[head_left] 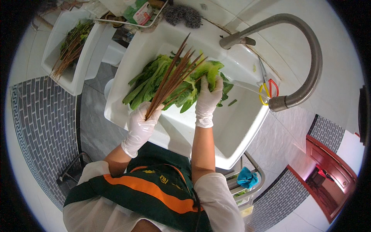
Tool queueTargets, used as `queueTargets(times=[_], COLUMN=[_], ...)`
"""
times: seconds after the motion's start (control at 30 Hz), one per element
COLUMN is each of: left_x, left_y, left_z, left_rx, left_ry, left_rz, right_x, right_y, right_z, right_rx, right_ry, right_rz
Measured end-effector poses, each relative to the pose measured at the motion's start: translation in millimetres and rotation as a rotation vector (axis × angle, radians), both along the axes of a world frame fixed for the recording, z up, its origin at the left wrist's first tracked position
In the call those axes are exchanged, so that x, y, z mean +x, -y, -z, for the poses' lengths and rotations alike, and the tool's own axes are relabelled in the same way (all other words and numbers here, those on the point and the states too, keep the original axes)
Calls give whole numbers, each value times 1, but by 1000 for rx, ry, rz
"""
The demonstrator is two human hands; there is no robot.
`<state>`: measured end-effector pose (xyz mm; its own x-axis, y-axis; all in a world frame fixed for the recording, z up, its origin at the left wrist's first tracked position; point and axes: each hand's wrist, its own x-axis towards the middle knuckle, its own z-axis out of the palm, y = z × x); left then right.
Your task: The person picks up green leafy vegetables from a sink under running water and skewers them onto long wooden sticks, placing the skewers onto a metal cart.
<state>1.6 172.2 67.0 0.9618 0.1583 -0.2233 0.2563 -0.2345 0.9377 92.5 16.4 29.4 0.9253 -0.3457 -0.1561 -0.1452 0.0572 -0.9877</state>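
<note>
The left hand (142, 123) grips gathered brown stems (170, 81); the right hand (210, 99) apparently pinches a leaf (212, 72). Loose greens (148, 79) remain in the sink (240, 133).

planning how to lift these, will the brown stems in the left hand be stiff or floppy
The brown stems will probably be fairly stiff: held near one end by the left hand, they extend nearly straight. They're thin, so likely light; they may spread apart, since their far ends fan out.
</note>
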Motion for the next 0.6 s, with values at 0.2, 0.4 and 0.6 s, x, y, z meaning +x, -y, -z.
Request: queueTargets(times=[0.2,0.4,0.6], left_x=[4,4,11], left_y=[10,4,5], left_z=[-12,-33,-62], left_rx=[-112,-195,-110], left_ry=[-68,-58,30], left_rz=[-60,-108,-126], right_x=[-5,-17,46], right_y=[4,66,226], right_z=[4,3,27], right_rx=[-40,-351,-1416], right_ry=[42,173,-29], right_rz=[-87,-183,188])
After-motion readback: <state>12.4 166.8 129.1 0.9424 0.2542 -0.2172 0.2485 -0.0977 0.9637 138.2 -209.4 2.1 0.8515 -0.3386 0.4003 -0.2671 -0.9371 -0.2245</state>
